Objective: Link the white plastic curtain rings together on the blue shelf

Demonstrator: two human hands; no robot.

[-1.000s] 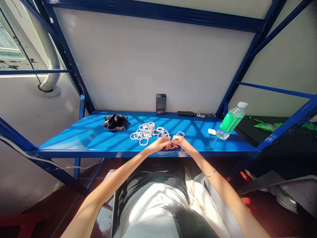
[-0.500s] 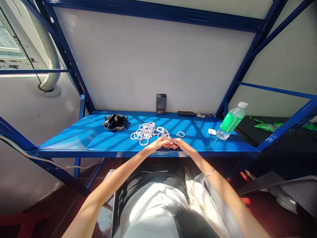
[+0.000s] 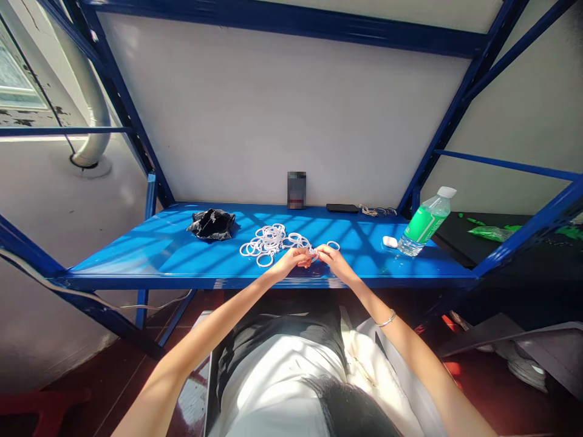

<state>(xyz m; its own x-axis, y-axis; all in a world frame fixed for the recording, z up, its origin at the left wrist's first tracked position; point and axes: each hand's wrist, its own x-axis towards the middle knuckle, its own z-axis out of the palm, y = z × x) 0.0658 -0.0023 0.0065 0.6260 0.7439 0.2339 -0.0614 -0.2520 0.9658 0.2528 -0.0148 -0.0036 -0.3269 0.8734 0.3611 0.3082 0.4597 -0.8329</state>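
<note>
A heap of white plastic rings [image 3: 272,241] lies on the blue metal shelf [image 3: 150,252]. My left hand [image 3: 296,258] and my right hand [image 3: 331,257] meet over the shelf's front edge, just right of the heap. Both have their fingers pinched on a small white ring [image 3: 313,251] held between them. One loose white ring [image 3: 333,246] lies on the shelf just beyond my right hand.
A crumpled black bag [image 3: 212,224] sits left of the heap. At the back wall stand a small dark box [image 3: 296,190], a black phone [image 3: 342,208] and a cable. A green-labelled water bottle [image 3: 425,222] and a small white case [image 3: 390,241] are at the right.
Both hands have moved slightly forward and up toward the heap, and the white ring between the fingertips shows more clearly now.
</note>
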